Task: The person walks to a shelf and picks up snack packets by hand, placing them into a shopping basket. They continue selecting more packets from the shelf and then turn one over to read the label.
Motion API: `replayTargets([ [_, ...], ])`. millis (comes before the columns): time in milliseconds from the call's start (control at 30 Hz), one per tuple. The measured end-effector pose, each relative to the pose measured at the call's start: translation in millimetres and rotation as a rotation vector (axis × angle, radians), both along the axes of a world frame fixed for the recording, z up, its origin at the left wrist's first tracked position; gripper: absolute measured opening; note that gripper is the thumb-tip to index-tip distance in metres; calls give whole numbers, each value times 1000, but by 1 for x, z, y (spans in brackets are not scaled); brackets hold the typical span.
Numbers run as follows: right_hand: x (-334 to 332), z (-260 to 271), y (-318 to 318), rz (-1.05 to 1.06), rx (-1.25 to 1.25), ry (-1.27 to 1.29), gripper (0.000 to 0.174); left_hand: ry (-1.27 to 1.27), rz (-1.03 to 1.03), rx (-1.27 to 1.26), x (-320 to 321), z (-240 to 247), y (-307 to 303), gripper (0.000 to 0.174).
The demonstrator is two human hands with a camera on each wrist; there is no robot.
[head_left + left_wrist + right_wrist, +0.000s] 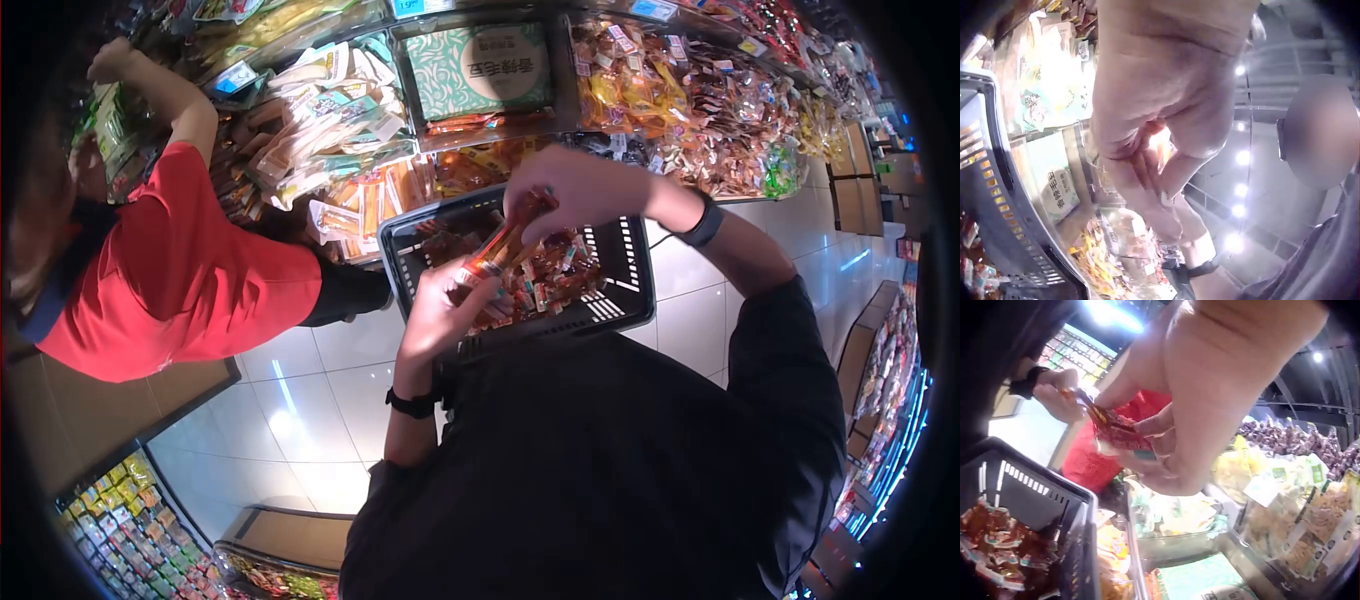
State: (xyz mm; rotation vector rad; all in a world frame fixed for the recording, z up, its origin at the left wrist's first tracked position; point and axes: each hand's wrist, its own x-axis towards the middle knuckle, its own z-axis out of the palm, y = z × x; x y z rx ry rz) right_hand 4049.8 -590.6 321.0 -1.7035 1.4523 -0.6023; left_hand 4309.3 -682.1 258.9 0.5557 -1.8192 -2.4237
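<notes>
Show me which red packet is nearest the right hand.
The shiny red plastic packet gripped by the right hand; others lie inside the black plastic basket.

Two hands pinch a red packet (1121, 432) near a black basket (1079, 499).
The right hand (1210, 387) grips the packet's near end, the left hand (1060, 395) its far end; small red packets (1007, 547) lie inside the basket, and a pale green box (1204, 580) sits in a shop bin (1175, 550).

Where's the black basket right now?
In the head view's centre, the basket is under the left hand and right hand, between bins and dark shirt.
</notes>
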Motion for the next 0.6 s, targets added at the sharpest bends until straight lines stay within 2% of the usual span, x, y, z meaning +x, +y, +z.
replayTargets([
  [33, -10, 4, -7, -16, -120, -46, 31, 61, 30, 59, 2, 4, 2, 12],
  [100, -15, 22, -11, -274, 87, -274, 31, 169, 56, 94, 7, 14, 4, 13],
  [133, -16, 29, -12, -284, 82, -278, 31, 223, 60, 47, 10, 19, 5, 11],
  [200, -16, 41, -12, -315, 160, -606, 29, 249, 29, -36, 16, 32, 6, 11],
  [233, -14, 46, -11, -327, 156, -611, 29, 278, 2, -101, 17, 36, 6, 14],
  [300, -6, 56, -8, -252, 127, -708, 29, 291, -21, -23, 18, 52, 10, 17],
  [400, 4, 70, -3, -212, 67, -743, 31, 260, -55, -48, 23, 60, 18, 20],
  [533, 11, 85, 2, -175, 29, -710, 31, 294, -121, -169, 18, 71, 18, 22],
  [600, 14, 89, 4, -173, 22, -711, 31, 289, -134, -152, 19, 71, 18, 21],
])
